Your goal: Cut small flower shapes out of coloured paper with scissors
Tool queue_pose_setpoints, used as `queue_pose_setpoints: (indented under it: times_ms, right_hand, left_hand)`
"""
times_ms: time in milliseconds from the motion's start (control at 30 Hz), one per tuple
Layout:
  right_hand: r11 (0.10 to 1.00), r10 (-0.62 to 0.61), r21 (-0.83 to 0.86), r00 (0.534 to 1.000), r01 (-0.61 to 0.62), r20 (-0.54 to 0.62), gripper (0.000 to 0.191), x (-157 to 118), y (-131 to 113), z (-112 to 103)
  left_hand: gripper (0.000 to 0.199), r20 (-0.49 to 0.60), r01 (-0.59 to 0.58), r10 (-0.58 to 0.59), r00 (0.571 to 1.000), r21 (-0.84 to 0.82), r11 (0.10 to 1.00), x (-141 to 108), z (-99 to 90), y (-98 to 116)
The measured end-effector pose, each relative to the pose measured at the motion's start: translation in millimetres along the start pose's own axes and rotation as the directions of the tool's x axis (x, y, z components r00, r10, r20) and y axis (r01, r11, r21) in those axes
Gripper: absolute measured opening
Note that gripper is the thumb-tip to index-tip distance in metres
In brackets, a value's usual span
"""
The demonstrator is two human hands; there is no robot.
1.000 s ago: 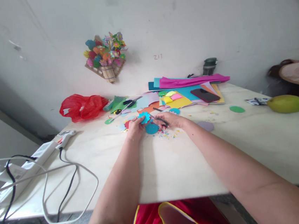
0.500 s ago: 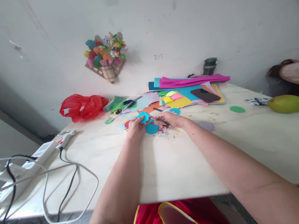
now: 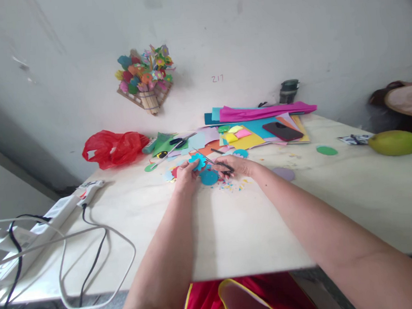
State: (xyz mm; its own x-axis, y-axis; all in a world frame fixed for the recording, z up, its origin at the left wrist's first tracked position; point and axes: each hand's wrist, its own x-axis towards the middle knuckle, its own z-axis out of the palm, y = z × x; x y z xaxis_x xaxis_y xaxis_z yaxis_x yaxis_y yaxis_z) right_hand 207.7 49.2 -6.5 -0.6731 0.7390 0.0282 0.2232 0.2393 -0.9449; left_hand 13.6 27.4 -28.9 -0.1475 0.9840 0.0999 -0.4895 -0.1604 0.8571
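Note:
My left hand (image 3: 187, 175) pinches a blue paper flower (image 3: 198, 162) with a scalloped edge. Closed round the dark handles of a pair of scissors (image 3: 225, 168) is my right hand (image 3: 236, 165). The scissor blades point up and left, beside the flower's right edge. Below them a blue paper disc (image 3: 208, 177) lies on the table, with small coloured clippings (image 3: 236, 185) to its right. Another blue paper piece (image 3: 241, 154) sits just behind my right hand.
Coloured sheets (image 3: 250, 138) and a phone (image 3: 283, 130) lie at the back. A red plastic bag (image 3: 114, 148) is at back left, a power strip (image 3: 56, 212) with cables at left, a yellow-green fruit (image 3: 395, 143) at right.
The scissor blades now show longer beside the flower, with their tips further up and left. Both hands have stayed nearly in place.

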Motion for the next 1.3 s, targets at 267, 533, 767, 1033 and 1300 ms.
queue_pose_setpoints:
  times_ms: [267,533,767,1033,1300]
  right_hand:
    - [0.997,-0.016,0.069,0.999,0.018,-0.029,0.029,4.0,2.1,7.4]
    - [0.967,0.057,0.249,0.997,-0.042,-0.052,0.033,2.8,-2.5,15.3]
    - [0.953,0.07,0.298,0.996,-0.049,-0.06,0.038,4.0,1.3,17.1]
    - [0.946,0.095,0.316,0.992,-0.066,-0.079,0.034,1.9,-5.1,23.4]
    - [0.938,0.107,0.339,0.99,-0.069,-0.094,0.033,1.5,-6.1,24.7]
  left_hand:
    - [0.021,-0.05,-0.01,0.009,0.999,-0.038,0.999,-0.5,4.3,-0.7]
    - [0.023,-0.111,-0.044,0.036,0.993,-0.066,0.997,-1.0,9.8,-1.5]
    - [0.029,-0.107,-0.063,0.057,0.993,-0.051,0.997,-2.6,11.1,-1.2]
    - [0.028,-0.13,-0.08,0.075,0.989,-0.037,0.996,-0.8,10.2,-3.4]
    - [0.027,-0.151,-0.089,0.081,0.985,-0.047,0.995,-1.0,11.6,-3.6]
